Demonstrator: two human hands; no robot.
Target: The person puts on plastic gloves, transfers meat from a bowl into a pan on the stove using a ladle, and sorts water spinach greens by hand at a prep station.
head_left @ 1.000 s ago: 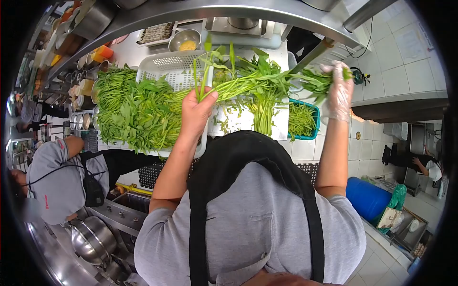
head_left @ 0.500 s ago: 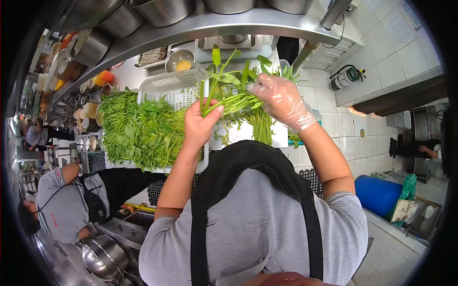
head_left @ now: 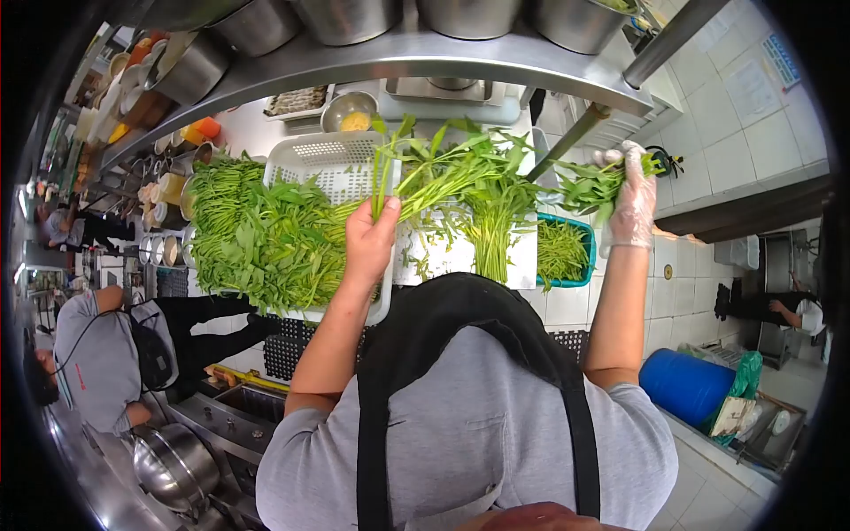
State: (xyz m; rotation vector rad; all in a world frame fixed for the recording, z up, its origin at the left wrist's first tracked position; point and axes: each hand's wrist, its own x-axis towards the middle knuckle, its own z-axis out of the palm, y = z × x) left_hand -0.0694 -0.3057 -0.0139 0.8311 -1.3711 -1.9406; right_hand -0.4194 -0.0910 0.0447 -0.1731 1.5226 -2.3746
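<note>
My bare left hand [head_left: 370, 237] is closed around a bunch of long green stems [head_left: 443, 188] at the right edge of a white perforated basket [head_left: 305, 157]. Leafy greens [head_left: 266, 234] are heaped over the basket's left and front. My right hand [head_left: 630, 195], in a clear plastic glove, is raised out to the right and closed on some leafy stems [head_left: 589, 186]. Between my hands, an upright bundle of greens [head_left: 490, 234] lies on a white board [head_left: 524, 257]. Below and left of my right hand, a teal basket [head_left: 591, 257] holds cut green stems.
A metal shelf [head_left: 460, 55] with several pots crosses above the table, its post [head_left: 575, 137] near my right hand. A metal bowl [head_left: 349, 113] stands behind the basket. A co-worker [head_left: 106, 354] is at the left. A blue barrel [head_left: 686, 387] lies at the right.
My right hand came in over the stems beside my left hand, then moved back out to the right with leafy stems in it. My left hand stayed closed on its bunch.
</note>
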